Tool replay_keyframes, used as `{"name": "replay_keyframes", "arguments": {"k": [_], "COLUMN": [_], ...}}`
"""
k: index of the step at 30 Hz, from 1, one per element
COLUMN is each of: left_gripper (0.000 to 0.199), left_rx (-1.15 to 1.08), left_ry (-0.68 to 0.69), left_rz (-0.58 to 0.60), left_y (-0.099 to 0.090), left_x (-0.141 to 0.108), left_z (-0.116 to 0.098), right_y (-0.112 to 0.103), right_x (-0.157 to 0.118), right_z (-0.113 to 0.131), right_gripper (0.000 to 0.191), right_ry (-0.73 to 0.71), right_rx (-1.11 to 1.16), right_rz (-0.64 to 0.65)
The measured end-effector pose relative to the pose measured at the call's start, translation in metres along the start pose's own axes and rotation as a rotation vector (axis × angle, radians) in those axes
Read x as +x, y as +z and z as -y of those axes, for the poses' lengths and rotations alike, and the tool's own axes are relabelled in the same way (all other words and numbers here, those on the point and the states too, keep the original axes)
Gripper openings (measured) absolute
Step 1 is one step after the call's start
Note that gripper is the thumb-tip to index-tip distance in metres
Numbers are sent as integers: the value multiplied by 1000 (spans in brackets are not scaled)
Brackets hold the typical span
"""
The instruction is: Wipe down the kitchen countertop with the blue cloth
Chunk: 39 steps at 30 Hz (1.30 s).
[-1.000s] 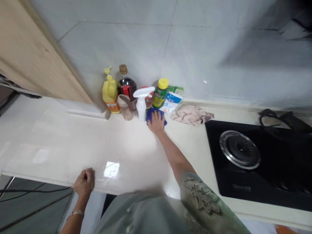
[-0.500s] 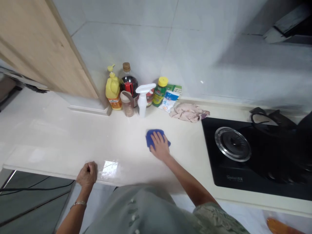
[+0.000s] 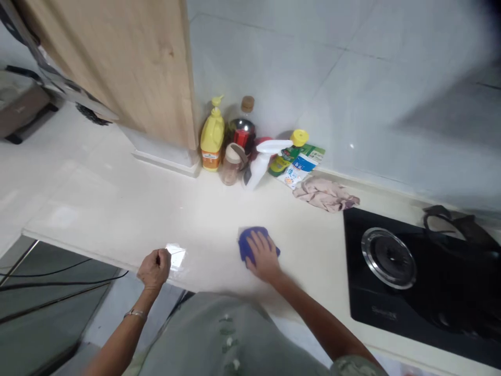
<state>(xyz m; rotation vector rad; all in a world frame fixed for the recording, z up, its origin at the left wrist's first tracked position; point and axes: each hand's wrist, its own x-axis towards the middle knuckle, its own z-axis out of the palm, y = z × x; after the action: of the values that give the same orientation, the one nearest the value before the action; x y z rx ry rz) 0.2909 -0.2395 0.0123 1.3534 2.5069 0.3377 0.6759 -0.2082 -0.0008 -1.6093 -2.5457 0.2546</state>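
Note:
My right hand (image 3: 264,256) presses down on a folded blue cloth (image 3: 250,237) on the pale countertop (image 3: 195,209), its fingers over the cloth and gripping it against the surface. Near the counter's front edge my left hand (image 3: 154,269) is curled into a loose fist, with nothing visible in it. Behind the cloth stand a white spray bottle (image 3: 256,169), a brown-tinted cup with a lid (image 3: 231,169) and a yellow pump bottle (image 3: 212,141). A crumpled pinkish rag (image 3: 324,194) lies to the right of them.
A black cooktop (image 3: 364,282) with a round burner (image 3: 389,258) is set in on the right. Against the wall are a dark bottle with a brown cap (image 3: 247,107), a yellow-capped jar (image 3: 299,138) and a blue-white packet (image 3: 299,169). A wooden cabinet panel (image 3: 148,68) hangs at left.
The view has swung left and tilted. The blue cloth, under my right hand, sits slightly closer to the counter's front. My left hand stays fisted near the edge.

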Motion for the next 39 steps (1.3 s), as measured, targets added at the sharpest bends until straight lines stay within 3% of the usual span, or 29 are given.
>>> {"name": "replay_keyframes", "arguments": {"k": [6,11,14,17,19,21,24,27,35,39], "left_gripper": [44,42,44,43,41,40,39,39,39,40], "left_rx": [-36,-24,0,-10,-22,-26,-28,-23,24,59], "left_ry": [36,80,90,109,110,95,76,106,126,152], "left_rz": [-54,-83,-88,-97,-112,-113,-88,-72,-69,-1], "left_y": [5,12,15,14,12,9,5,5,4,-2], "left_x": [-4,-5,-6,-5,-5,-4,0,5,10,12], "left_z": [5,13,16,17,15,13,11,9,4,2], "right_y": [7,11,13,14,14,15,17,16,5,4], "right_x": [142,241,284,299,288,259,197,133,-9,-90], "right_z": [55,96,111,120,123,123,115,94,-11,-48], "right_gripper": [69,73,75,74,73,72,70,69,67,65], "right_ry": [-50,-56,-33,9,14,-17,-81,-40,444,726], "right_rx": [-8,-10,-8,18,38,59,97,115,-14,-115], "right_rz": [26,75,95,85,77,62,22,-20,-163,-233]}}
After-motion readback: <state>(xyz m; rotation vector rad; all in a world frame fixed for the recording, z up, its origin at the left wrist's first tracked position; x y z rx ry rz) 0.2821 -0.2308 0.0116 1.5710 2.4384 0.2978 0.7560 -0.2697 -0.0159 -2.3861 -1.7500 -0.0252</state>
